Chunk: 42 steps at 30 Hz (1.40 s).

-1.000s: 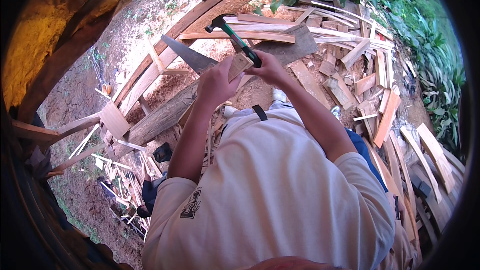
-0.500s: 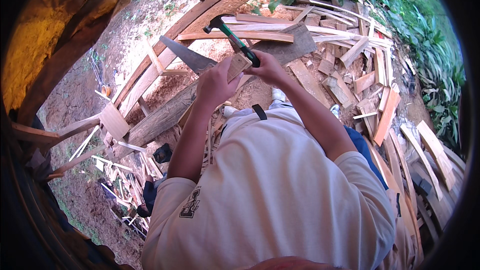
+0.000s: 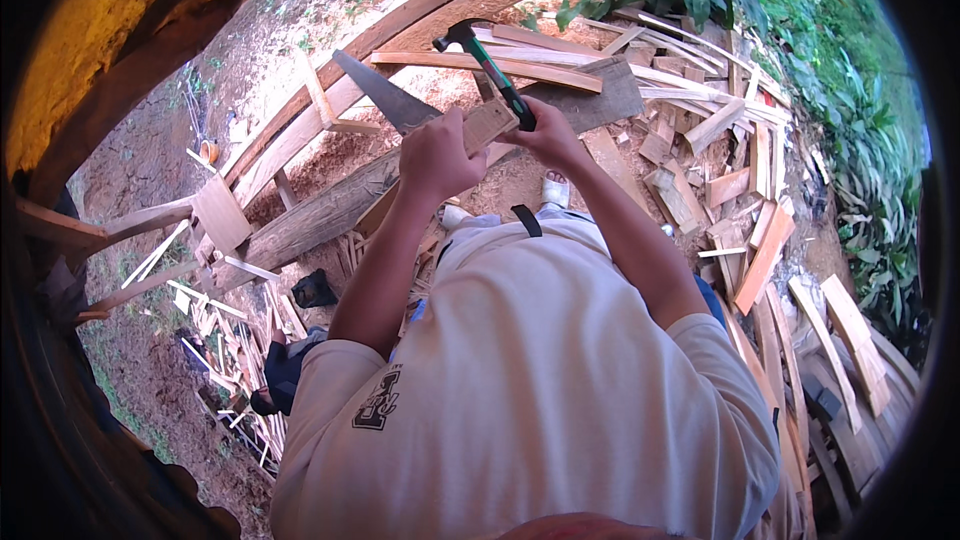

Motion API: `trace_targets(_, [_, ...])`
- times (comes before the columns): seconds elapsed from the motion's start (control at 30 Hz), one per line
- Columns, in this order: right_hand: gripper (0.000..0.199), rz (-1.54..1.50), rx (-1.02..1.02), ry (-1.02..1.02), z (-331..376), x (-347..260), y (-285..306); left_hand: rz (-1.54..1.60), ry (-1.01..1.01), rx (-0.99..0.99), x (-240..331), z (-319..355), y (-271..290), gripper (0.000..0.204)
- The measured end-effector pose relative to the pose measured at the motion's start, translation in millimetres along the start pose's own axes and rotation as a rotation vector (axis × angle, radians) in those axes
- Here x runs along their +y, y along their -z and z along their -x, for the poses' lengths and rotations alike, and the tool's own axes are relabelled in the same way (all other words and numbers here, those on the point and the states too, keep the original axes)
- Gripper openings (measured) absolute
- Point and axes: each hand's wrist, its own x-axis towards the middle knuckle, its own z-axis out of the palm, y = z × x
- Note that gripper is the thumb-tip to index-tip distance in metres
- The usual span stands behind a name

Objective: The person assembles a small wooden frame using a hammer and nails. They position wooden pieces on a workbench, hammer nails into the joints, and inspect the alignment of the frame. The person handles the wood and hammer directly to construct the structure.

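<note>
My left hand point(image 3: 438, 158) is closed round a short wooden block point(image 3: 490, 126), whose end sticks out toward my right hand. From behind the left fingers a grey saw blade point(image 3: 380, 90) points up and left; the fingers hide whether it joins the block. My right hand point(image 3: 550, 132) grips the lower end of a claw hammer point(image 3: 497, 78) with a green and black handle. Its black head is raised away from me, above the planks. The two hands are close together, and the right one is beside the block's end.
A heavy timber beam point(image 3: 325, 215) runs below my hands, with a broad grey board point(image 3: 590, 95) farther right. Offcuts point(image 3: 675, 195) and planks litter the right side. Another person point(image 3: 285, 370) is at the lower left near thin wood strips. Leafy plants point(image 3: 850, 140) border the right.
The view has shifted slightly, so my hands and the hammer appear a little farther right. Both holds look the same. More of the person at the lower left shows.
</note>
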Motion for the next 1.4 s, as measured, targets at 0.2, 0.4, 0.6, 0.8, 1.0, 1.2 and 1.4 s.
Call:
trace_targets(0.2, [0.051, 0.161, 0.044, 0.075, 11, -17, 9, -0.095, 0.113, -0.076, 10, -3, 1, 0.029])
trace_targets(0.4, [0.027, 0.657, 0.282, 0.101, 94, -122, 33, -0.052, 0.096, -0.066, 3, -6, -1, 0.029])
trace_targets(0.6, [0.015, 1.05, 0.394, 0.164, 197, -167, 18, -0.029, 0.085, -0.032, 2, -4, -12, 0.017])
trace_targets(0.8, [0.015, 1.189, 0.454, 0.111, 215, -170, 2, 0.031, 0.061, -0.015, 3, 0, -15, 0.02])
trace_targets(1.0, [0.013, 1.161, 0.503, 0.224, 221, -164, -8, 0.056, 0.047, -0.024, 3, -2, -16, 0.017])
trace_targets(1.2, [0.01, 1.129, 0.554, 0.282, 221, -195, -15, -0.059, 0.066, -0.023, -1, -1, -24, 0.016])
trace_targets(1.4, [0.016, 1.256, 0.468, 0.126, 207, -141, -5, -0.025, 0.044, -0.016, 1, -6, -20, 0.018])
